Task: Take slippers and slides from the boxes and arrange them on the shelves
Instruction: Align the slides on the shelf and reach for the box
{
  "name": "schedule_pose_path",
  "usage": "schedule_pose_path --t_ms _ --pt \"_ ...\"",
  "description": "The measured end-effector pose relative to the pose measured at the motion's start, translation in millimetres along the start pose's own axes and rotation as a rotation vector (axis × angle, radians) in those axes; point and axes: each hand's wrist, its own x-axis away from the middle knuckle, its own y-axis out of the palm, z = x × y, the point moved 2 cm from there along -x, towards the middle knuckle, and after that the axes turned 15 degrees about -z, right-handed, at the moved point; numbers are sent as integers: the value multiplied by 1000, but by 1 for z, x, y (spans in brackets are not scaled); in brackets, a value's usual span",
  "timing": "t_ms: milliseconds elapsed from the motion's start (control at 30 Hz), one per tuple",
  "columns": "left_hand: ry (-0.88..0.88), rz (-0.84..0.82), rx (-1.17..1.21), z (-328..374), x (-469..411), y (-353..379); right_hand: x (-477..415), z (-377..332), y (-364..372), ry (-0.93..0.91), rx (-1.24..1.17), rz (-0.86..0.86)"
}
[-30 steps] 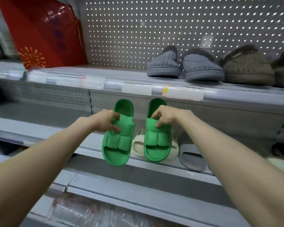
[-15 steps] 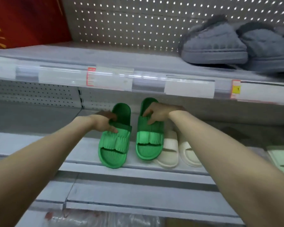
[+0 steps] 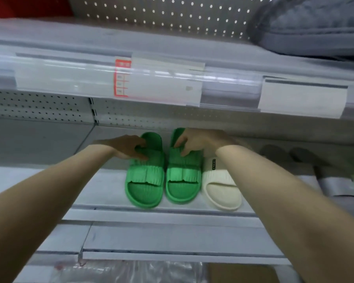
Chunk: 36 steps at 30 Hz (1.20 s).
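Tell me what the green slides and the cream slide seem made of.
Green slides: probably moulded foam or rubber, matte with a faint sheen; one-piece body, ribbed strap, thick rounded sole. Cream slide: seemingly similar moulded foam, matte; ribbed strap, finely textured footbed.

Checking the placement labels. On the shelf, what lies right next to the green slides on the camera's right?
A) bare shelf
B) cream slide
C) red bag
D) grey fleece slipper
B: a cream slide lies alongside the right green slide, which the right hand pinches by its strap; the left hand grips the left green slide.
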Motion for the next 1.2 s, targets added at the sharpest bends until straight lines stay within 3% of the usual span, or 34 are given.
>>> schedule_pose_path --t_ms 400,633,733,933,1200 --pt "2 -28 46 -8 -1 9 -16 2 8 52 7 58" --pt "51 11 1 30 22 -4 34 8 4 67 -39 114" --pt "20 -73 17 54 34 -6 71 14 5 92 -58 142" --pt "97 63 -83 139 64 -10 157 48 19 212 -16 165" --pt "313 151 -162 311 110 13 328 133 71 385 -85 309"
